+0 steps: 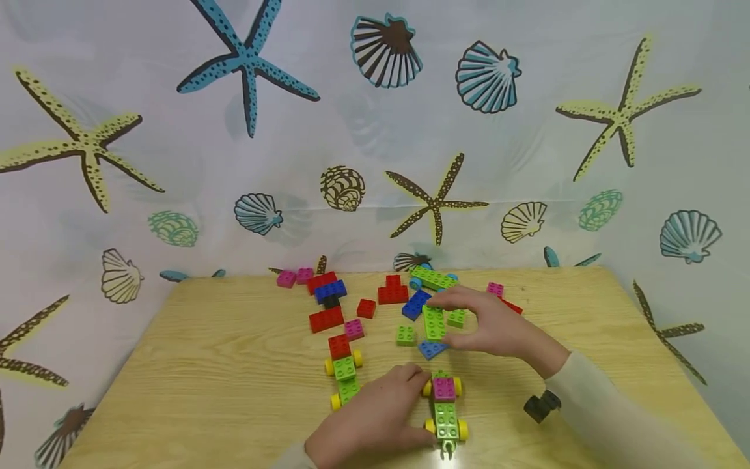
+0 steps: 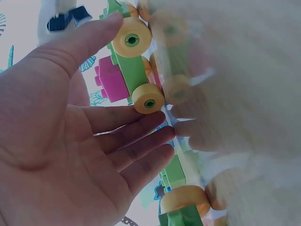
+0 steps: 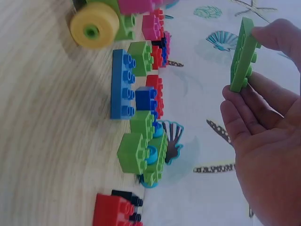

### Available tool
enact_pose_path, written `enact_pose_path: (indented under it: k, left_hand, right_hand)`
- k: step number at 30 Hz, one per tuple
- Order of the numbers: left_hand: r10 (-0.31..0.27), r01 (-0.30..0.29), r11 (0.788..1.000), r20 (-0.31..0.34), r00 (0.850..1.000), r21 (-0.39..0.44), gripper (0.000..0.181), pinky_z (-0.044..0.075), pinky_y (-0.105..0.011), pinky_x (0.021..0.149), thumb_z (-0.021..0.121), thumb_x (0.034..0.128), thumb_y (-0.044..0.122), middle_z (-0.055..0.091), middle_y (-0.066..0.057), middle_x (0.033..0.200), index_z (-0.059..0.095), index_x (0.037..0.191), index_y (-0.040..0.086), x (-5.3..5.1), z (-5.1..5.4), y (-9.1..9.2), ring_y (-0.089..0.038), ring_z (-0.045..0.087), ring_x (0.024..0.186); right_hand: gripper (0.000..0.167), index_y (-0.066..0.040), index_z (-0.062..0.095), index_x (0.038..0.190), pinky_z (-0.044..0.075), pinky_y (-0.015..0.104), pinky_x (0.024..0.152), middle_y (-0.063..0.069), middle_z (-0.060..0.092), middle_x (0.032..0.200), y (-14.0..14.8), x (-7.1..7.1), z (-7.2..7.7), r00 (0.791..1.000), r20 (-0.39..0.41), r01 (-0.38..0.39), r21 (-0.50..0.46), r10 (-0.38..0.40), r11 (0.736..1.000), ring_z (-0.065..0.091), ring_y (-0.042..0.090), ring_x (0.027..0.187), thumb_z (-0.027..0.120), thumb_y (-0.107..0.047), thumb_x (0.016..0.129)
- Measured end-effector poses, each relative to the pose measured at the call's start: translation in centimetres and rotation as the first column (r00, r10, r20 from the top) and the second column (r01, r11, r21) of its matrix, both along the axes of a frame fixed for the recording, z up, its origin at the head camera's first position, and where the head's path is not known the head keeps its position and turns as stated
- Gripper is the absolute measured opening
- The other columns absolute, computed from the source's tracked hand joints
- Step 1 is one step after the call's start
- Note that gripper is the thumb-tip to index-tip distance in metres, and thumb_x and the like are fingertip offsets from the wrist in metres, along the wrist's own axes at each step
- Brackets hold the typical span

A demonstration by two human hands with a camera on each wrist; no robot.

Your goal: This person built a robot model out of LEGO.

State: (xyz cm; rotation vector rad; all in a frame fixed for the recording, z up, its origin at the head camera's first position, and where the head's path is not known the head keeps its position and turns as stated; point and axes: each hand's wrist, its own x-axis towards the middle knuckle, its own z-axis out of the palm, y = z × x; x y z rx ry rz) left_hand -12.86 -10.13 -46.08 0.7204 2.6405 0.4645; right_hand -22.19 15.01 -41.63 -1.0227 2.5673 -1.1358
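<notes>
Currently, the long green brick (image 1: 435, 324) is pinched by its ends in the right grip (image 1: 489, 320) above the desk (image 1: 222, 365), presumably so its studs are left clear, while the pink-topped car (image 1: 446, 417) is flanked by the open left grip (image 1: 377, 412).

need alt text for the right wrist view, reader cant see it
A person's right-hand grip holds a thin green brick by its ends, raised off a wooden table. Red, blue, green and pink bricks and a yellow wheel also show, with a seashell-print cloth behind.
</notes>
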Motion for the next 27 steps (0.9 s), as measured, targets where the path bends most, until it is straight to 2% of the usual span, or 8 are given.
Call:
enact_pose_path:
  k: [3, 6, 9, 13, 17, 20, 24, 27]
  left_hand:
    - [-0.003, 0.003, 1.0, -0.031, 1.0, 0.019, 0.099, 0.059, -0.044, 0.119, 0.083, 0.0902, 0.073, 0.059, -0.002, 0.163, 0.054, 0.166, 0.016, -0.8, -0.1, 0.2, -0.021, 0.061, 0.145]
    - [0.018, -0.017, 0.999, -0.03, 0.999, 0.038, 0.099, 0.056, -0.047, 0.123, 0.085, 0.0905, 0.07, 0.055, -0.005, 0.17, 0.053, 0.166, 0.014, -1.5, -0.2, 0.4, -0.024, 0.056, 0.154]
    - [0.036, -0.035, 0.998, -0.023, 0.999, 0.043, 0.099, 0.053, -0.051, 0.126, 0.086, 0.091, 0.067, 0.049, -0.008, 0.175, 0.052, 0.167, 0.013, -2.1, -0.2, 0.5, -0.029, 0.051, 0.161]
    - [0.045, -0.044, 0.998, -0.02, 0.999, 0.048, 0.098, 0.052, -0.053, 0.127, 0.086, 0.0914, 0.066, 0.05, -0.01, 0.175, 0.052, 0.167, 0.014, -2.8, -0.2, 0.7, -0.031, 0.053, 0.16]
    - [0.037, -0.036, 0.997, -0.013, 0.999, 0.065, 0.098, 0.053, -0.052, 0.126, 0.087, 0.0912, 0.066, 0.051, -0.008, 0.174, 0.051, 0.168, 0.015, -3.3, -0.3, 0.7, -0.029, 0.054, 0.158]
    - [0.032, -0.032, 0.995, -0.004, 0.999, 0.091, 0.099, 0.051, -0.052, 0.128, 0.088, 0.0912, 0.063, 0.051, -0.008, 0.174, 0.05, 0.169, 0.014, -3.5, -0.3, 0.5, -0.029, 0.053, 0.159]
    - [0.037, -0.036, 0.993, -0.004, 0.999, 0.11, 0.101, 0.049, -0.053, 0.13, 0.089, 0.0907, 0.061, 0.05, -0.009, 0.175, 0.049, 0.169, 0.012, -3.6, -0.3, 0.1, -0.03, 0.051, 0.161]
    - [0.036, -0.035, 0.993, -0.011, 0.999, 0.115, 0.101, 0.049, -0.053, 0.129, 0.089, 0.0908, 0.061, 0.051, -0.009, 0.174, 0.049, 0.169, 0.011, -3.6, -0.4, -0.2, -0.03, 0.053, 0.16]
  right_hand:
    - [0.058, -0.015, 0.067, 0.154, 0.046, 0.072, 0.125, 0.007, 0.067, 0.159, 1.1, 0.8, -0.5, 1.0, 0.007, 0.01, -0.043, -0.01, 0.999, 0.051, 0.043, 0.158, 0.081, -0.023, 0.098]
    - [0.059, -0.017, 0.068, 0.154, 0.048, 0.072, 0.124, 0.005, 0.068, 0.158, 1.9, 1.5, -1.0, 0.999, 0.021, 0.031, -0.05, -0.03, 0.998, 0.054, 0.042, 0.155, 0.082, -0.022, 0.097]
    - [0.059, -0.02, 0.068, 0.154, 0.051, 0.073, 0.119, 0.003, 0.068, 0.158, 2.4, 2.2, -1.6, 0.998, 0.037, 0.051, -0.033, -0.05, 0.998, 0.059, 0.039, 0.15, 0.082, -0.024, 0.097]
    - [0.058, -0.024, 0.069, 0.152, 0.052, 0.075, 0.115, 0.003, 0.067, 0.156, 2.8, 2.8, -2.3, 0.997, 0.058, 0.053, -0.009, -0.052, 0.999, 0.061, 0.038, 0.146, 0.084, -0.024, 0.096]
    - [0.057, -0.028, 0.071, 0.149, 0.051, 0.073, 0.118, 0.002, 0.068, 0.154, 2.7, 3.2, -3.0, 0.998, 0.052, 0.04, 0.011, -0.04, 0.999, 0.061, 0.038, 0.147, 0.085, -0.024, 0.094]
    - [0.055, -0.025, 0.072, 0.149, 0.05, 0.076, 0.119, 0.004, 0.069, 0.153, 2.3, 3.3, -3.6, 0.999, 0.018, 0.026, 0.007, -0.026, 1.0, 0.059, 0.043, 0.149, 0.085, -0.025, 0.095]
    - [0.055, -0.022, 0.072, 0.15, 0.047, 0.079, 0.12, 0.006, 0.069, 0.154, 1.6, 3.0, -4.3, 1.0, 0.015, -0.018, -0.002, 0.018, 1.0, 0.057, 0.047, 0.151, 0.084, -0.027, 0.096]
    - [0.056, -0.022, 0.072, 0.149, 0.047, 0.078, 0.12, 0.006, 0.068, 0.155, 1.3, 2.8, -4.6, 1.0, 0.026, -0.018, 0.002, 0.018, 1.0, 0.056, 0.047, 0.152, 0.085, -0.026, 0.095]
